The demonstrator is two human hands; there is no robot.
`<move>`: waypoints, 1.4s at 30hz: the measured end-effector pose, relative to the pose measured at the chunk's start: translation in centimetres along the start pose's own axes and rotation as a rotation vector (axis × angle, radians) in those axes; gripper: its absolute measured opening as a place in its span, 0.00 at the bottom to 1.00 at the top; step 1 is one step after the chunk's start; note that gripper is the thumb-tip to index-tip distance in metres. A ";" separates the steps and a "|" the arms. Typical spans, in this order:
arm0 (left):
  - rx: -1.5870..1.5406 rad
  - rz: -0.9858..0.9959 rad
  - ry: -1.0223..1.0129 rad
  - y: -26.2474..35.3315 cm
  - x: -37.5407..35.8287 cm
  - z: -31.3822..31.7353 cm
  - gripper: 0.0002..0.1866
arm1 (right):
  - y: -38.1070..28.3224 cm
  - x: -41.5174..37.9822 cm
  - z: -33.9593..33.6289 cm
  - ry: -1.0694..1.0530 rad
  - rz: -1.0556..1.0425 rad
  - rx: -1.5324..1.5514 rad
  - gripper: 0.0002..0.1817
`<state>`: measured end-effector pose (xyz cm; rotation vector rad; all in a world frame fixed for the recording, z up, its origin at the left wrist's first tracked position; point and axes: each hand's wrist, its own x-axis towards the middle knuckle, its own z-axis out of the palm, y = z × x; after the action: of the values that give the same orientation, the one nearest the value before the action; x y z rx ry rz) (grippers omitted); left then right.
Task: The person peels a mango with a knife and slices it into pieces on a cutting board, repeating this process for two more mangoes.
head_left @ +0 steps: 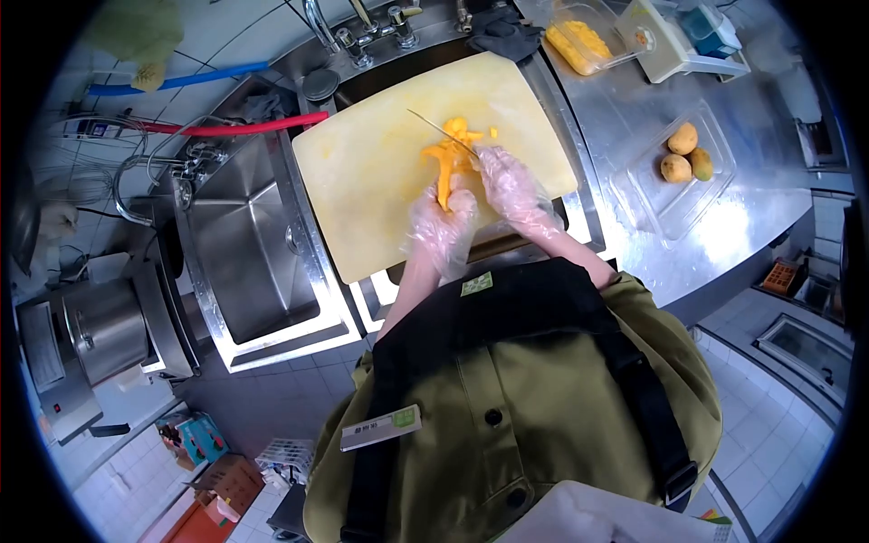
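On the pale cutting board (362,199) lie pieces of orange fruit flesh, which look like mango (455,128). My left hand (445,231), in a clear plastic glove, is closed on the lower end of a long mango piece (444,176). My right hand (516,188), gloved the same way, grips a knife. Its thin blade (434,126) points up and left across the mango flesh. The knife's handle is hidden in my right fist. A small orange cube (493,132) sits just above that hand.
The board lies across a sink, with a second sink (244,244) to the left. Taps (376,36) stand behind. On the steel counter at right are a clear tray (647,195) with several whole fruits (676,168) and a container of yellow pieces (579,47). A red hose (235,127) runs at left.
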<state>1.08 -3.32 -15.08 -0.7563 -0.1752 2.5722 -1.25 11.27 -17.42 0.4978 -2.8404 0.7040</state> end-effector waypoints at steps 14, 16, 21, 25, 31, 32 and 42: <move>1.374 0.946 0.287 -0.5 1.5 -3.1 0.18 | -3.5 -1.5 -3.2 -0.126 -0.023 -0.090 0.26; 1.329 0.956 0.233 -0.8 1.2 -2.5 0.18 | -3.3 -1.6 -3.2 -0.125 -0.058 -0.130 0.26; 1.371 0.827 0.378 -2.4 0.1 0.1 0.15 | -3.2 -2.1 -2.8 -0.100 -0.127 -0.288 0.26; 1.334 0.846 0.349 -3.3 0.4 0.2 0.11 | -3.5 -1.3 -3.1 -0.128 -0.127 -0.276 0.24; 0.978 0.839 0.261 -4.2 -0.1 1.2 0.07 | -3.9 0.4 -2.5 -0.185 -0.032 -0.150 0.24; 0.939 0.851 0.247 -4.0 0.0 1.0 0.07 | -3.2 0.1 -1.5 -0.093 -0.099 -0.164 0.25; 0.964 0.838 0.266 -2.4 -1.7 0.6 0.06 | 1.5 0.2 -0.3 -0.072 -0.037 -0.075 0.20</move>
<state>2.98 -1.93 -13.14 -0.8360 1.6353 2.6794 -1.96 12.60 -17.69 0.5725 -2.9031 0.5819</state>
